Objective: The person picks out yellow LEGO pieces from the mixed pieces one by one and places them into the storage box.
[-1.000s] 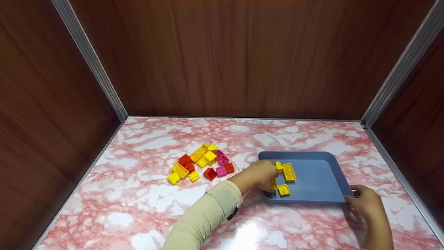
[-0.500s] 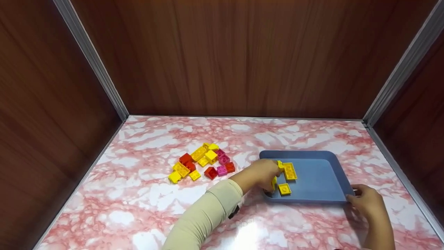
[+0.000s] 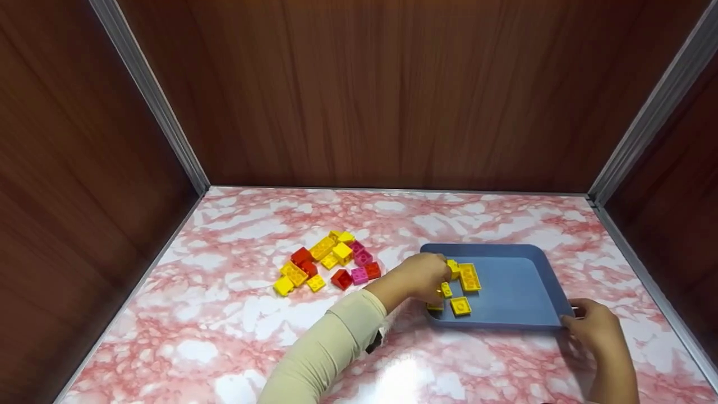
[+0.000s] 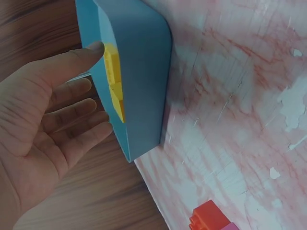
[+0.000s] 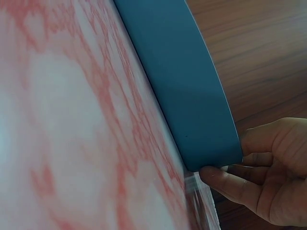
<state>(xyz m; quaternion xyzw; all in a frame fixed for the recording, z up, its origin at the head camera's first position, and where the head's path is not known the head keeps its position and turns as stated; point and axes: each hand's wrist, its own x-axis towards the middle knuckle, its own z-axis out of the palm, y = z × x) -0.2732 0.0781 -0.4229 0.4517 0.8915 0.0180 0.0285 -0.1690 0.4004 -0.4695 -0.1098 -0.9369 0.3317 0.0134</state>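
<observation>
My left hand [image 3: 423,276] hovers over the left end of a blue-grey tray [image 3: 519,292]. In the left wrist view its thumb and fingers stand apart with nothing between them. Inside the tray, near that hand, lie several yellow toy bricks, among them a long one [image 3: 469,278], a small one [image 3: 446,290] and a square one [image 3: 461,306]; the hand partly covers others. At the tray's near right corner, my right hand [image 3: 594,325] pinches the wall between thumb and fingers, also seen in the right wrist view, where the hand [image 5: 283,177] grips the tray corner [image 5: 211,148].
Left of the tray, a loose pile of toy bricks lies on the marbled tabletop [image 3: 196,314], with yellow [image 3: 322,248], red [image 3: 341,279] and pink [image 3: 359,275] ones. Wood-look panels [image 3: 392,95] with metal edging enclose the table at the back and sides.
My left hand has let go of yellow bricks, which now lie in the tray's left end, and its fingers have risen slightly. The right hand still holds the tray corner.
</observation>
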